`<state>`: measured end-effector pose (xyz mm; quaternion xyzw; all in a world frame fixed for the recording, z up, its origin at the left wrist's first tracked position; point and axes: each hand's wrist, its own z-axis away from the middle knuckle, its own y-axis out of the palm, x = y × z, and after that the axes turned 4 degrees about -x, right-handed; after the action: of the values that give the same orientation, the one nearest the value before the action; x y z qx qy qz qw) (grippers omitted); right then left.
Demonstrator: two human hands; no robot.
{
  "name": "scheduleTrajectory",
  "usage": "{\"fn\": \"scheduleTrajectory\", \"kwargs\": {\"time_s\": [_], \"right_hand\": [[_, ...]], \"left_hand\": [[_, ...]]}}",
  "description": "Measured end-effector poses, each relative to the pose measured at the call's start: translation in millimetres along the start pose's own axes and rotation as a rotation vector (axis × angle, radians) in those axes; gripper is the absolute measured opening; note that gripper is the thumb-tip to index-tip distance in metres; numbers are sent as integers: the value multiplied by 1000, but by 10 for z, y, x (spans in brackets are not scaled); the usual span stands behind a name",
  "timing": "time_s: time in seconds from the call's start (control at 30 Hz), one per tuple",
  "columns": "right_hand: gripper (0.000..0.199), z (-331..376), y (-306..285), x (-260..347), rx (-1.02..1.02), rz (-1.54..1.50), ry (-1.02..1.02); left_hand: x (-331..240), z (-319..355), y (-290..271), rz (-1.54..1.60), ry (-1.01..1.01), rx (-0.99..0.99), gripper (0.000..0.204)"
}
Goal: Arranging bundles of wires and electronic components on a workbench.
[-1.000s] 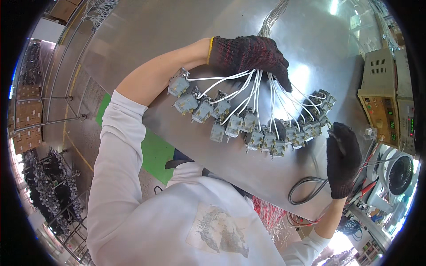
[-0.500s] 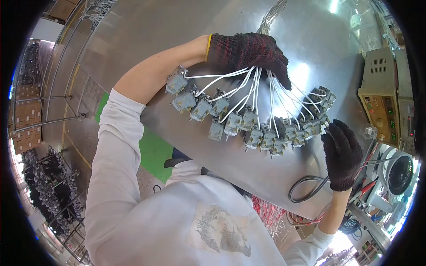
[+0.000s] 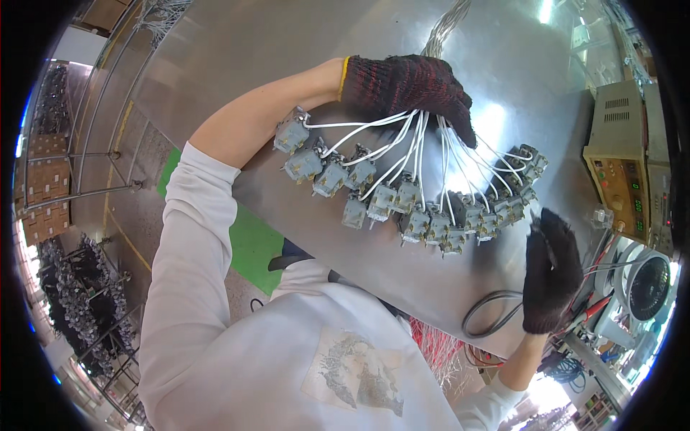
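My left hand (image 3: 413, 90), in a dark knitted glove with a yellow cuff, is closed around a bundle of white cables (image 3: 413, 136). Below it the cables fan out to several grey plugs (image 3: 382, 202), lying in a curved row on the metal table with their prongs showing. Beyond the hand the cable bundle (image 3: 447, 29) runs on toward the far edge. To the right of the row, and apart from it, is my gloved right hand (image 3: 552, 276). Its fingers are curled together, their tips smeared by motion; what they hold is hidden. A grey cord (image 3: 491, 312) loops behind this hand.
The metal table (image 3: 302, 223) has its near edge against me. At the right stand a beige bench instrument (image 3: 617, 158) with lit displays and a round fan (image 3: 647, 285). Red wires (image 3: 435, 345) hang below the near edge. Left is a metal rack (image 3: 79, 154).
My right hand has drawn back from the plugs at the right end of the row, toward me. My left hand keeps its hold on the cables, with hardly any movement.
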<state>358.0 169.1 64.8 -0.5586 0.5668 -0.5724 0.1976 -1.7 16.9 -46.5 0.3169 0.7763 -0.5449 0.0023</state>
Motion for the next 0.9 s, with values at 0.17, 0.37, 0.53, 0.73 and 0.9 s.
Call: {"fn": "scheduleTrajectory", "kwargs": {"time_s": [0.17,0.37,0.53,0.73,0.9], "right_hand": [[31,124,112,114,-17,7,-49],[30,40,80,61,27,298,-298],[29,18,83,51,38,182,-128],[28,47,207,131,-60,24,-133],[30,-34,137,142,9,165,-240]], "left_hand": [[34,-27,52,39,41,-64,55],[149,-24,161,-91,35,-50,57],[131,6,176,-162,0,-66,56],[219,-10,267,-170,1,-94,58],[209,-51,296,-219,5,-127,59]]}}
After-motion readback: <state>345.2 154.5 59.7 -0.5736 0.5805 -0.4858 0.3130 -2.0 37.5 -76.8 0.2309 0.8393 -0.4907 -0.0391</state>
